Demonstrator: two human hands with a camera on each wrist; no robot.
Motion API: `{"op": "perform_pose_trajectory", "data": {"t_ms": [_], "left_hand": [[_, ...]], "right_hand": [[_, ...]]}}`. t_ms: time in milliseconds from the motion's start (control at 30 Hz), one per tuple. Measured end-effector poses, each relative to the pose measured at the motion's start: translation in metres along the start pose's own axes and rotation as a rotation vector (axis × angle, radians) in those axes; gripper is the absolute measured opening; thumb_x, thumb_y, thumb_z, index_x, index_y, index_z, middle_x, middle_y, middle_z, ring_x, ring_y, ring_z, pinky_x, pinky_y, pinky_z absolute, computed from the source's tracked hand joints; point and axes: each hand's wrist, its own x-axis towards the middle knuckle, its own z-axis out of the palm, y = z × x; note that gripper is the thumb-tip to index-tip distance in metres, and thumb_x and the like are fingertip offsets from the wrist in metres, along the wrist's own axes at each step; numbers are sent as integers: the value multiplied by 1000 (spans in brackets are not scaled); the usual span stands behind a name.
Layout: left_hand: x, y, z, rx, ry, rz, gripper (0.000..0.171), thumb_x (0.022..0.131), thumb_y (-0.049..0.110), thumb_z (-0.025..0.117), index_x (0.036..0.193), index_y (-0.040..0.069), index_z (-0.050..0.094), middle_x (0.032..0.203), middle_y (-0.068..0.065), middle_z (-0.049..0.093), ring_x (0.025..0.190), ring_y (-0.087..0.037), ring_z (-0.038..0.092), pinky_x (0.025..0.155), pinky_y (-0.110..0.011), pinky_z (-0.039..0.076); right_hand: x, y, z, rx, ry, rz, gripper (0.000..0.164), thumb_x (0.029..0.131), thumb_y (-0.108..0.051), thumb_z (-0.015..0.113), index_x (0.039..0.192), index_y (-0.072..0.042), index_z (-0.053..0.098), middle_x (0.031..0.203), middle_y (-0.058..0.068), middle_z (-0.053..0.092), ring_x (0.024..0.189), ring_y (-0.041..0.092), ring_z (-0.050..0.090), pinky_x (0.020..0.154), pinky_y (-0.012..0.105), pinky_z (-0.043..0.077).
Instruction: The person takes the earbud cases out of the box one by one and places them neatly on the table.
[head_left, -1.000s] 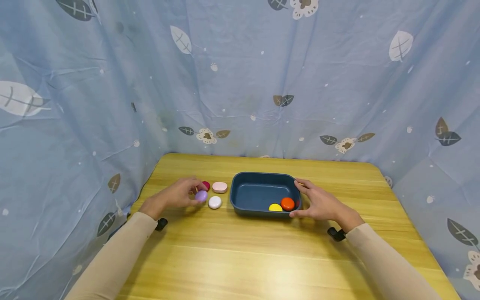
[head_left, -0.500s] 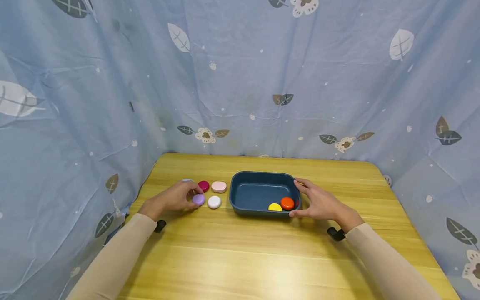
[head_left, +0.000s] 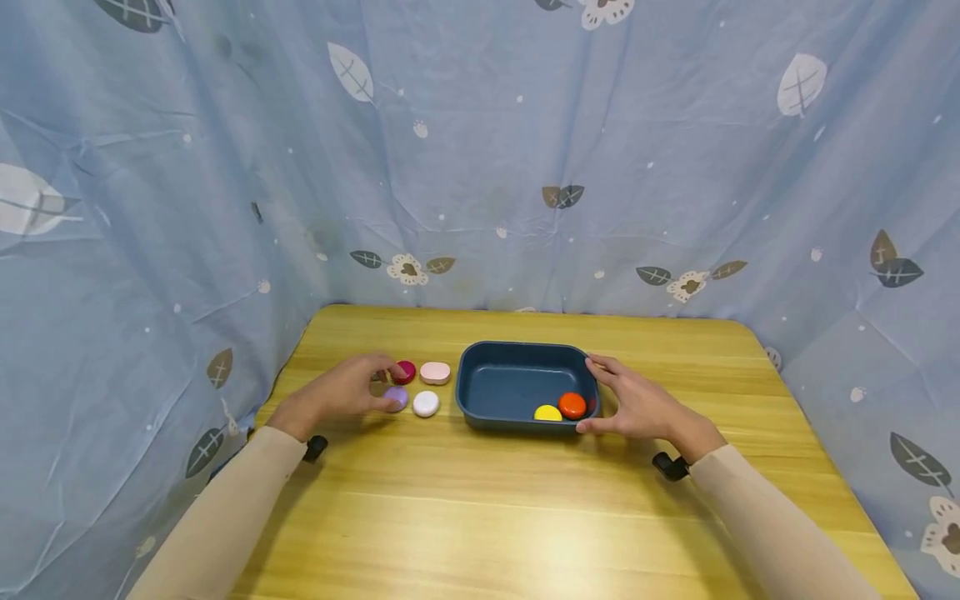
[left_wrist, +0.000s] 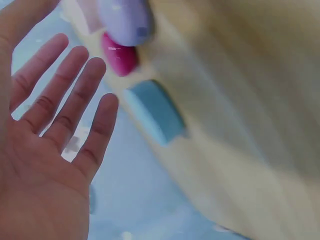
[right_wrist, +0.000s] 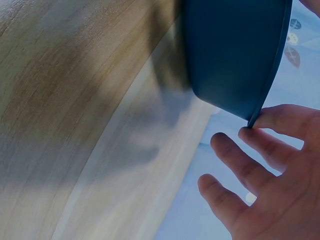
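My left hand (head_left: pixel 341 389) hovers at a small purple rounded piece (head_left: pixel 397 398) on the table, its fingers spread and nearly straight in the left wrist view. Its fingertips overlap a dark red round piece (head_left: pixel 404 372) in the head view. Under the hand, a light blue piece (left_wrist: pixel 155 112) with a flat top shows only in the left wrist view. My right hand (head_left: pixel 641 402) touches the right end of a dark blue open bin (head_left: pixel 468 417), thumb at the near rim and fingers at the far corner. Orange-red (head_left: pixel 572 406) and yellow (head_left: pixel 548 413) pieces lie inside.
A pink oblong piece (head_left: pixel 435 372) and a white round piece (head_left: pixel 426 404) lie between my left hand and the bin. The wooden table (head_left: pixel 480 517) ends at a blue patterned curtain (head_left: pixel 480 167) at the back and sides.
My left hand has set the purple piece down slightly to the left, near the white one, and its fingers have loosened and lifted from it. The right hand has stayed at the bin.
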Motion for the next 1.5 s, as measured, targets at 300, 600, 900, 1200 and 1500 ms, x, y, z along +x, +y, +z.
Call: {"op": "perform_pose_trajectory", "data": {"t_ms": [300,600,900,1200,1500], "left_hand": [[34,50,-18,100,35,188,47,100,34,95,139,12,81,137,-9,79,123,-31,76,107,-52,65],[68,96,-17,124,-53,305,49,101,34,95,145,19,79,139,-4,77,123,-30,77,106,-48,64],[109,139,0,168,-202,374,64,102,39,94,159,20,71,151,-8,71,130,-32,73,114,-49,62],[148,164,25,212,-331,372,71,105,49,88,165,18,66,163,-13,65,147,-36,67,132,-52,53],[180,190,55,297,-399,418,75,103,53,90,166,20,65,166,-8,64,150,-28,67,132,-46,53]], "right_hand": [[1,4,-6,5,5,9,128,91,-79,88,182,-5,36,188,23,36,165,57,49,125,78,50],[8,7,-15,40,-5,14,131,89,-78,90,183,-5,34,187,24,38,166,55,49,128,76,49],[10,7,-15,54,-43,4,131,89,-75,92,183,-4,34,189,23,36,168,55,46,129,77,47],[13,5,-11,76,-52,15,126,91,-68,94,182,-4,36,189,21,36,166,55,48,130,77,46],[12,7,-10,130,-55,22,124,91,-62,97,183,-5,35,190,20,35,169,56,44,131,78,43]]}}
